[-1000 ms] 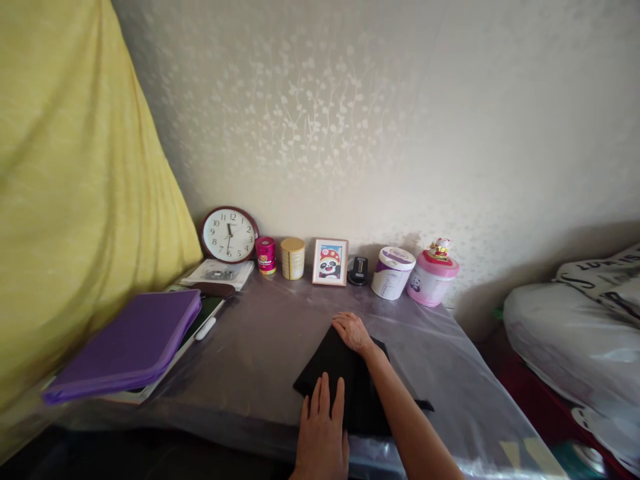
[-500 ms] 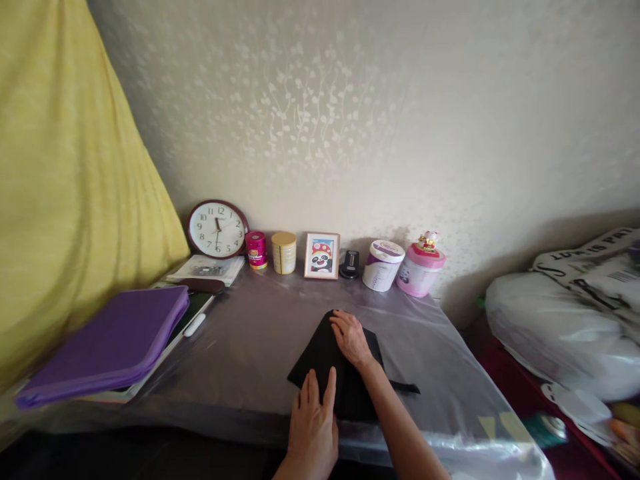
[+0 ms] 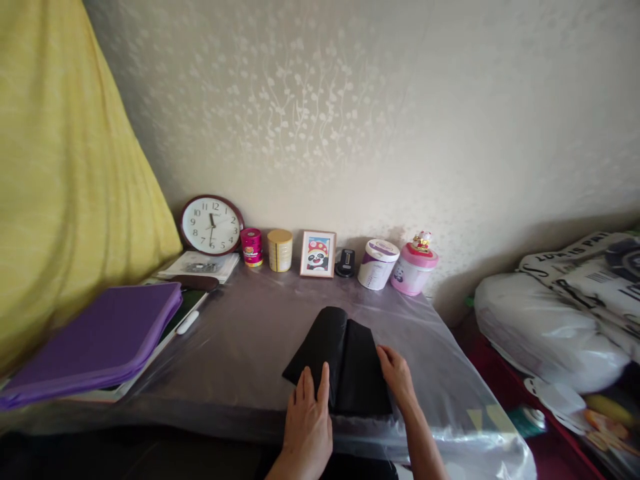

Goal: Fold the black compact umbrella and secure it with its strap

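A folded piece of black fabric (image 3: 361, 373) lies near the front of the table, its left part folded over and rounded at the top, with a crease running down the middle. My left hand (image 3: 309, 417) rests flat on its lower left part, fingers stretched out. At the fabric's right edge, my right hand (image 3: 397, 375) has its thumb and fingers closed on the border. The fingertips are partly hidden, and the narrow black strap seen earlier on that side does not show.
Along the wall stand a clock (image 3: 212, 225), a pink can (image 3: 251, 247), a yellow-lidded can (image 3: 280, 251), a framed panda picture (image 3: 318, 254) and two tubs (image 3: 379, 265). Purple folders (image 3: 95, 337) lie left beside a white marker (image 3: 187, 323). White bags (image 3: 545, 333) sit right of the table.
My right hand has moved from the fabric's top down to its right edge. The right part of the fabric now lies spread out more. My left hand stays on the lower left.
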The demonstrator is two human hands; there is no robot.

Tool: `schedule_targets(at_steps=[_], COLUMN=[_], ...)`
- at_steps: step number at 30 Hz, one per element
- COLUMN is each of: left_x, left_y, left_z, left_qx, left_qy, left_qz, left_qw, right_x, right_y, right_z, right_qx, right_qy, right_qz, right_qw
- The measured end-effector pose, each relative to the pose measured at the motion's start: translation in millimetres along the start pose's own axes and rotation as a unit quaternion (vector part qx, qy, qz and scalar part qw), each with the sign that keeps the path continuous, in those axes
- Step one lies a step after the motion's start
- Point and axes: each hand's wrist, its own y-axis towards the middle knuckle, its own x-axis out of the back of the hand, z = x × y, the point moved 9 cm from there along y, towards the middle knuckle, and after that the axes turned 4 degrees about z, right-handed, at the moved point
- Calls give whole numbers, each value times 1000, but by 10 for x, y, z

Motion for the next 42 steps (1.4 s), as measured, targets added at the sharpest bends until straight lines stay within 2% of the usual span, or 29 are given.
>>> schedule_targets(at_steps=[6, 15, 20, 23, 28, 33, 38, 42], left_x=[7, -2, 18, 12, -18, -83, -143, -126], left_y=[2, -1, -10, -4, 18, 46, 62, 63], left_z=[3, -3, -23, -24, -8, 43, 72, 86], left_qx=[3, 12, 18, 18, 16, 5, -17, -12], left_qy=[-8, 21, 29, 32, 20, -17, -55, -57], left_qz=[17, 24, 30, 24, -2, -23, -33, -55], left_qw=[1000, 999, 999, 999, 1000, 1000, 998, 997], right_x=[-10, -67, -66, -110, -294, -598, -923, -1079], right_y=[-49, 51, -11, -27, 50, 144, 189, 185], right_z=[135, 282, 363, 506, 837, 1077, 1201, 1289], right_qx=[-25, 15, 2, -2, 16, 32, 48, 73], right_qy=[69, 69, 197, 251, 281, 269, 218, 109], right_qz=[43, 30, 51, 61, 70, 86, 112, 124], right_qw=[996, 997, 979, 966, 957, 959, 968, 984])
